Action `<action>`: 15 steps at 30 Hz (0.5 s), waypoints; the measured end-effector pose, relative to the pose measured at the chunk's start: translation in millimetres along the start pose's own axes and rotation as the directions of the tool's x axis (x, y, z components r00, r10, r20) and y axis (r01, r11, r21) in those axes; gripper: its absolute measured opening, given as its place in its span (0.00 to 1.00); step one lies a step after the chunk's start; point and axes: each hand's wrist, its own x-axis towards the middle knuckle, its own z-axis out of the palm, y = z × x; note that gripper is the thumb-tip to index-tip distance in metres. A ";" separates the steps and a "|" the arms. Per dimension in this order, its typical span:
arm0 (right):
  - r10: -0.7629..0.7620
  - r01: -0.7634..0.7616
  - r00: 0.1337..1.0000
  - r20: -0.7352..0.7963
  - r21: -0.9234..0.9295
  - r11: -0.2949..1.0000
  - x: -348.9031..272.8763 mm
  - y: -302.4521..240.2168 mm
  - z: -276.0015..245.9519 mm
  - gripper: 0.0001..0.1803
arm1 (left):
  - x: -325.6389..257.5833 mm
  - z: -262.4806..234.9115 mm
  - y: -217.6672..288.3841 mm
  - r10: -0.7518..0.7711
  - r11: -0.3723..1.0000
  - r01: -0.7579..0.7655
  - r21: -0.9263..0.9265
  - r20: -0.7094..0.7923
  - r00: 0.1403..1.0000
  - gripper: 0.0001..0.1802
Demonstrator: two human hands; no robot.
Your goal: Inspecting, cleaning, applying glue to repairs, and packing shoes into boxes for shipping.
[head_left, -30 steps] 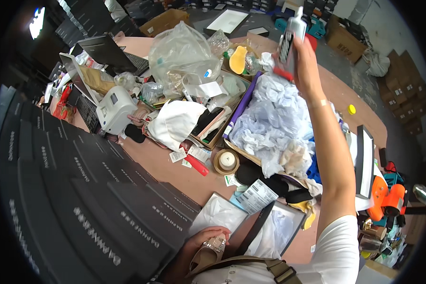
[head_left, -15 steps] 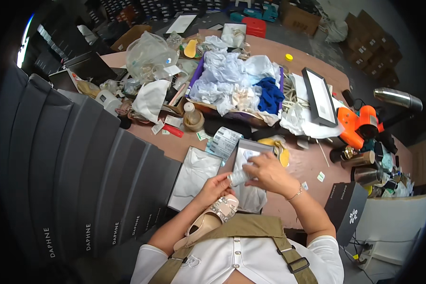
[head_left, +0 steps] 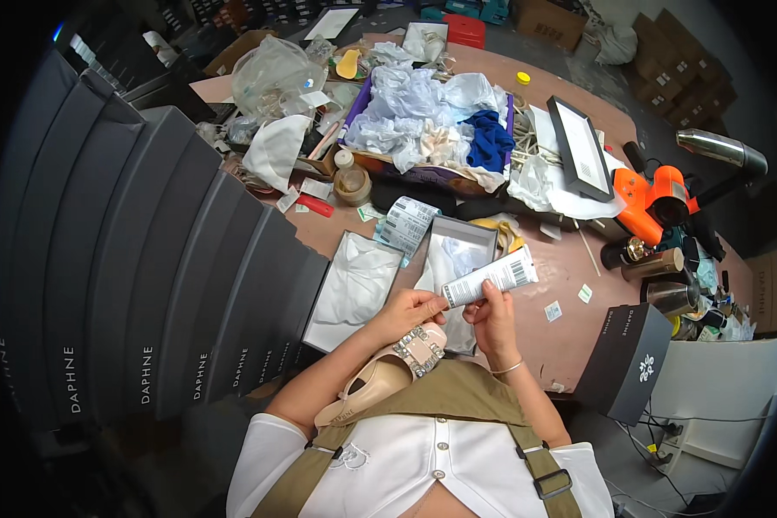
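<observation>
A white glue tube (head_left: 489,277) with a barcode lies across both hands, just above my chest. My left hand (head_left: 412,309) pinches its near end, at the cap side. My right hand (head_left: 492,318) grips it from below near the middle. A beige flat shoe (head_left: 380,376) with a jewelled buckle rests in my lap under my left forearm. Right behind the hands sits an open shoe box (head_left: 352,288) lined with white tissue, and beside it a second tray (head_left: 454,263) with tissue.
A row of black shoe boxes (head_left: 138,285) stands along my left. The brown table (head_left: 570,302) carries a purple box of crumpled tissue (head_left: 432,121), a tape roll (head_left: 352,183), a framed panel (head_left: 580,160), an orange heat gun (head_left: 652,203) and a black box (head_left: 623,356).
My right arm came back from a far reach across the table with the tube. Both hands now hold it close to my body, and my left hand's fingers have moved onto its end.
</observation>
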 end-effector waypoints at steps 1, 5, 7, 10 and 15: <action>-0.027 0.027 1.000 0.012 -0.018 0.999 0.9 -1.0 -1.1 0.11 | 1.5 -1.7 1.8 -0.006 1.000 0.006 0.021 0.024 1.000 0.19; -0.120 0.119 0.993 -0.014 -0.020 0.993 8.5 -1.4 7.6 0.14 | 10.7 -5.1 1.1 0.066 0.994 -0.059 -0.087 0.083 0.994 0.19; -0.135 0.135 0.991 -0.006 -0.002 0.991 12.2 0.7 3.8 0.10 | 13.3 -4.8 0.7 0.072 0.994 -0.064 -0.093 0.094 0.993 0.19; -0.138 0.136 0.990 -0.031 -0.059 0.989 20.9 -0.1 -5.8 0.11 | 13.8 -3.9 0.1 0.012 0.996 -0.001 -0.088 0.125 0.992 0.19; -0.326 0.346 0.923 -0.206 0.067 0.936 44.1 -50.5 -51.4 0.14 | 9.2 -23.9 -6.3 -0.063 0.974 0.076 -0.214 0.067 0.996 0.20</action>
